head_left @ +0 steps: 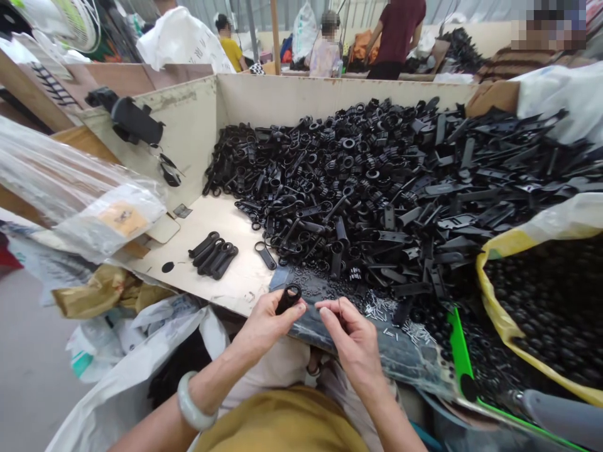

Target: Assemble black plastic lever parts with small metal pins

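Observation:
My left hand is closed around a black plastic part with a ring end, the ring pointing up and away from me. Just to its right, my right hand is pinched, thumb against forefinger; whatever it holds is too small to make out. The fingertips of both hands are close together but apart. Beyond them spreads a heap of black ring-ended parts. Several finished-looking black handles lie side by side on the board at left, and a single ring-ended piece lies nearer the heap.
Small silver pins lie scattered by the table's front edge. At right stand a yellow-rimmed sack of round black pieces and a bright green strip. A white sack hangs at lower left. Other people work in the background.

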{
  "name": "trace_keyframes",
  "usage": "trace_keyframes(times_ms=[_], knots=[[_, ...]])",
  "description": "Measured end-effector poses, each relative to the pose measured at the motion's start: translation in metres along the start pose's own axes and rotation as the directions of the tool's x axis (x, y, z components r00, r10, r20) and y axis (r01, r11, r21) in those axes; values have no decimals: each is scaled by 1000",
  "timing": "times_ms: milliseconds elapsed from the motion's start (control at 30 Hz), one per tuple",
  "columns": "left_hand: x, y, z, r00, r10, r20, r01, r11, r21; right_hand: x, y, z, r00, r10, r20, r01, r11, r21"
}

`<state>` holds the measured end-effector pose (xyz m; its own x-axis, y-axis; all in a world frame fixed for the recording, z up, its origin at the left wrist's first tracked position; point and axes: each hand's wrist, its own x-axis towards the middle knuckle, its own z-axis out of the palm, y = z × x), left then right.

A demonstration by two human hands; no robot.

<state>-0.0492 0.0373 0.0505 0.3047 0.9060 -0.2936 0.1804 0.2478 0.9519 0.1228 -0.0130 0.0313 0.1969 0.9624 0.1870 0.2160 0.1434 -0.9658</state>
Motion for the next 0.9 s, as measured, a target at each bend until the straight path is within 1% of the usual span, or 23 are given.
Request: trace_keyframes(times_ms=[67,133,400,567,633,700,767,833,900], knots=[[-6,3,7,998,-62,-7,61,992,-114,1,-1,3,1000,-19,-1,19,1000,4],[-10,5,12,996,-91,-3,89,983,-163,0,-2,5,999,-38,8,38,999,3],[-16,2,17,994,-109,21,111,971,-213,-4,-2,4,996,-93,18,93,995,-23],[-18,4,18,988,-145,46,152,951,-271,-5,-5,-3,984,-162,76,165,985,-41],[-19,5,18,986,-158,57,167,941,-293,-6,-6,-5,983,-160,95,165,985,-49],[-19,6,20,984,-164,71,179,924,-337,-8,-7,-5,991,-116,59,120,991,-62],[-19,7,23,980,-174,96,198,896,-397,-10,-8,-5,997,-71,-8,70,995,-75],[-19,8,26,971,-199,135,240,853,-465,-12,-8,-5,996,-78,-49,74,994,-85],[-18,8,30,951,-250,182,309,784,-538,-12,-7,-7,992,-123,-36,119,988,-97]])
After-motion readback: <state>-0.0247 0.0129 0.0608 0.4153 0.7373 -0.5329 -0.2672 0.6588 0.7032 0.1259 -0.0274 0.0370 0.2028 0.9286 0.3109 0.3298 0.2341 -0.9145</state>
